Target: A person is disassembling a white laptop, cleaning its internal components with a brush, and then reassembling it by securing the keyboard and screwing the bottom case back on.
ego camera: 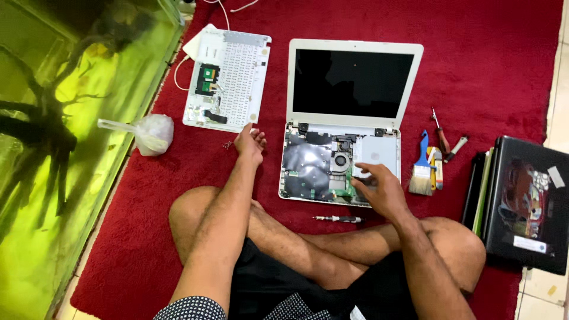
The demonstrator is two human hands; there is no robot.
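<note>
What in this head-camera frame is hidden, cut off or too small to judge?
- Right hand: covers part of the opened laptop base, so what the fingers touch is hidden.
- Left hand: small items on the red rug near it are too small to identify.
- Dark laptop stack: cut off by the right edge.
- Aquarium: cut off at left; murky water blurs its contents.
- Plastic bag: contents unclear.
</note>
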